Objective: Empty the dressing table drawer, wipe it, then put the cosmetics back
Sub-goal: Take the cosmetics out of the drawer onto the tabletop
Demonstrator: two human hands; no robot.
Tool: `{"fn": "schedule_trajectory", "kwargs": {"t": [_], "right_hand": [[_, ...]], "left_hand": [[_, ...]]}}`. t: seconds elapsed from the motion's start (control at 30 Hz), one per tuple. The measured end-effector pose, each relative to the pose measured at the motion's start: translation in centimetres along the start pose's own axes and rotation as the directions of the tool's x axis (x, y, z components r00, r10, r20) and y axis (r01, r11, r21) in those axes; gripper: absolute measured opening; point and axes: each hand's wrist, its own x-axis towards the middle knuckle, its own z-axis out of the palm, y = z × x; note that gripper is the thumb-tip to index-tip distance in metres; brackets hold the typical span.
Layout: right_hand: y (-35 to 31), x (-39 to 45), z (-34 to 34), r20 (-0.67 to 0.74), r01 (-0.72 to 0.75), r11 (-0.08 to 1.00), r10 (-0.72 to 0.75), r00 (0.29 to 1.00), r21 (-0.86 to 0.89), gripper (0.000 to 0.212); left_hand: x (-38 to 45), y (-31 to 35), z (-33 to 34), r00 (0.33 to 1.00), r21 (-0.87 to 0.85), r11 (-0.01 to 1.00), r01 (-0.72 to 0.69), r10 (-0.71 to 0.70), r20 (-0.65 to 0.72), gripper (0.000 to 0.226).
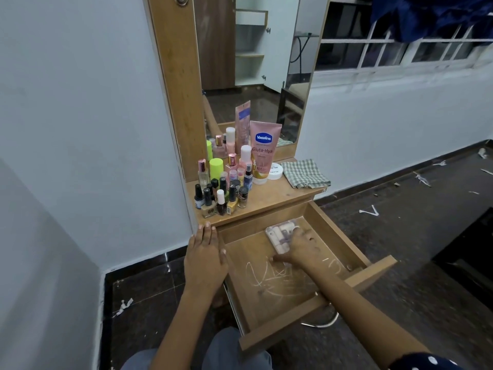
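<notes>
The wooden drawer (344, 236) is pulled out under the dressing table top (274, 198). White scribbles mark its bare floor. At its back lies a clear plastic case of small pale tubes (277, 232). My right hand (302, 248) reaches into the drawer and grips that case from the right, fingers curled on it. My left hand (205, 259) lies flat with straight fingers on the drawer's left wall by the table corner. Many nail polish and perfume bottles (221, 190), a pink Vaseline tube (264, 153) and a white jar (275, 171) stand on the table top.
A green checked cloth (305, 173) lies folded on the right of the table top. A mirror (256, 65) rises behind the bottles. White walls flank the table. The dark floor (416, 209) carries scattered white scraps. My knees show at the bottom edge.
</notes>
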Motion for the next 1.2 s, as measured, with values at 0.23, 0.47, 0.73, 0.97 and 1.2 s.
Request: {"fn": "schedule_trajectory", "kwargs": {"t": [0.23, 0.47, 0.73, 0.97, 1.2], "right_hand": [[0.2, -0.3, -1.0, -0.011, -0.004, 1.0, 0.005, 1.0, 0.03, 0.108], [0.9, -3.1, -4.2, -0.007, 0.084, 0.969, -0.084, 0.996, 0.231, 0.081], [-1.2, -4.3, -9.5, -0.235, 0.211, 0.952, -0.158, 0.959, 0.222, 0.09], [-5.7, -0.9, -8.9, -0.246, 0.168, 0.977, -0.133, 0.96, 0.128, 0.099], [-7.1, 0.4, -8.0, -0.26, 0.149, 0.983, -0.117, 0.958, 0.108, 0.093]], "left_hand": [[-0.1, 0.4, -0.8, 1.0, -0.019, 1.0, -0.007, 0.007, 0.017, 0.057], [-0.1, 0.4, -1.1, 0.999, -0.01, 1.0, -0.006, 0.007, 0.038, 0.059], [-0.1, 0.5, -0.7, 1.0, -0.01, 1.0, 0.004, -0.004, -0.002, 0.058], [-0.1, 0.7, -1.3, 1.0, -0.008, 1.0, 0.008, -0.008, 0.029, 0.06], [-0.3, 0.6, -1.1, 1.0, -0.026, 1.0, 0.003, -0.002, 0.013, 0.058]]}}
